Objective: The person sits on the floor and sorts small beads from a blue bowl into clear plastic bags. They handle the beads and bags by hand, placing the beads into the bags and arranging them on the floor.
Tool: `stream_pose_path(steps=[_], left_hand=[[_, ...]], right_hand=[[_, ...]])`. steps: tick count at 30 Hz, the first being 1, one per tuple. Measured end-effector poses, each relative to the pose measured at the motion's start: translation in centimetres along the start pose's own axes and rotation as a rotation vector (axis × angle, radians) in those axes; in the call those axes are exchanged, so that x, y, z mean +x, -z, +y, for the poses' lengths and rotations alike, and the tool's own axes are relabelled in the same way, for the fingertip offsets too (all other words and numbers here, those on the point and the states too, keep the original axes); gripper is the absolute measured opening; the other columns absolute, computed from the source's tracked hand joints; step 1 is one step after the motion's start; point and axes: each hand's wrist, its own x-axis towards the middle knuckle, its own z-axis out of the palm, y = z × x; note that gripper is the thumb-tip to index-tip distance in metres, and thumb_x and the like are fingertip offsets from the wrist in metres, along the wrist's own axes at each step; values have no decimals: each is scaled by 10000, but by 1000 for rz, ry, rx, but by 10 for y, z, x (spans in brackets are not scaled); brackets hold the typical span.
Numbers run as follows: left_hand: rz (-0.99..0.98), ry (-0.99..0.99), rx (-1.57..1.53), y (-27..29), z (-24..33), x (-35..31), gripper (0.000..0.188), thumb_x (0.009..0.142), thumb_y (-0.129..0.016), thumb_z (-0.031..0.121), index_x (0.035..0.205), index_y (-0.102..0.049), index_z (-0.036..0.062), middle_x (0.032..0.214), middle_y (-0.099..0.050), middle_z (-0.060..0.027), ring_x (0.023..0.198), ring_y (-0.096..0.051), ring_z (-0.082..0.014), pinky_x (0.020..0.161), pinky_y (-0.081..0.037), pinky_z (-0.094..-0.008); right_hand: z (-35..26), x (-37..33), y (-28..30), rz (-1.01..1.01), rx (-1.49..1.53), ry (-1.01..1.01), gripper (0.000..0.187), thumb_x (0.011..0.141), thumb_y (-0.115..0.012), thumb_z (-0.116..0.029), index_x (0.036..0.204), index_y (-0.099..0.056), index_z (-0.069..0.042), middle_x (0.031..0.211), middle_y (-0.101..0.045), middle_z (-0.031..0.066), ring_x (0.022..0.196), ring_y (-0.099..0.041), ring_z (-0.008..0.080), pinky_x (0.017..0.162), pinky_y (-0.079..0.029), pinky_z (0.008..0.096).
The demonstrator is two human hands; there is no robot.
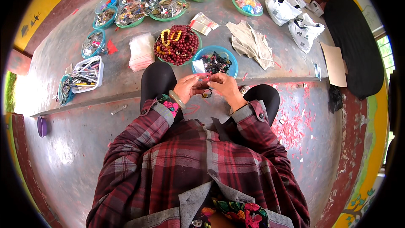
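Your left hand [185, 89] and right hand [227, 89] meet, pinching a small red piece [208, 77]; this seems delicate fingertip work, next calling for steady grip.

Bright daylight overall, coming from the side openings, with the window [386, 55] at far right near white, the left end of the concrete platform [46, 86] washed out and a hard glare patch on the floor [62, 148] at lower left. Shadows soft; black trousers [158, 80] and the dark oval board [354, 44] lose detail. Heavy fisheye: straight edges bow, black surround eats the corners, rim looks soft, centre fairly sharp on left hand [184, 89] and right hand [228, 89], small piece between them too tiny to resolve.
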Motion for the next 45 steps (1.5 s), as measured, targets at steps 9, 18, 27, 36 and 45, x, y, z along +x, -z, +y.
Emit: stream_pose_path(steps=[9, 18, 27, 36, 45], left_hand=[[-35, -29, 56, 1, -4, 2, 301, 901, -468, 161, 1131, -487, -32, 1052, -580, -146, 925, -600, -263, 790, -497, -342], [104, 5, 82, -3, 1, -3, 202, 858, -539, 93, 1004, -575, -41, 961, -611, -129, 823, -620, -192, 743, -511, -283], [105, -59, 5, 14, -6, 4, 196, 861, -522, 75, 1014, -578, -32, 955, -620, -104, 861, -596, -154, 784, -493, -256], [123, -49, -95, 10, -3, 1, 183, 849, -552, 82, 963, -579, -57, 995, -600, -159, 924, -590, -226, 826, -488, -293], [103, -43, -107, 2, 0, -1, 190, 863, -531, 90, 982, -562, -54, 1008, -592, -165, 950, -585, -253, 846, -482, -317]], right_hand=[[4, -2, -8, 13, 339, -5, 166, 772, -642, -112, 854, -635, 32, 755, -617, 24, 630, -508, 60, 556, -379, 192], [-3, -5, -3, -13, 386, -47, 149, 761, -645, -85, 832, -651, 46, 759, -613, 45, 681, -522, 85, 597, -398, 220], [0, -5, -6, -49, 296, -51, 146, 790, -624, -109, 831, -649, 28, 701, -588, -3, 609, -479, 51, 537, -362, 196], [5, -3, -13, 29, 454, -39, 162, 796, -620, -122, 817, -639, 37, 707, -583, 5, 633, -488, 61, 559, -372, 201], [12, 0, -10, 114, 245, -43, 126, 786, -610, -111, 821, -642, 5, 696, -591, 15, 618, -494, 76, 557, -391, 232]])
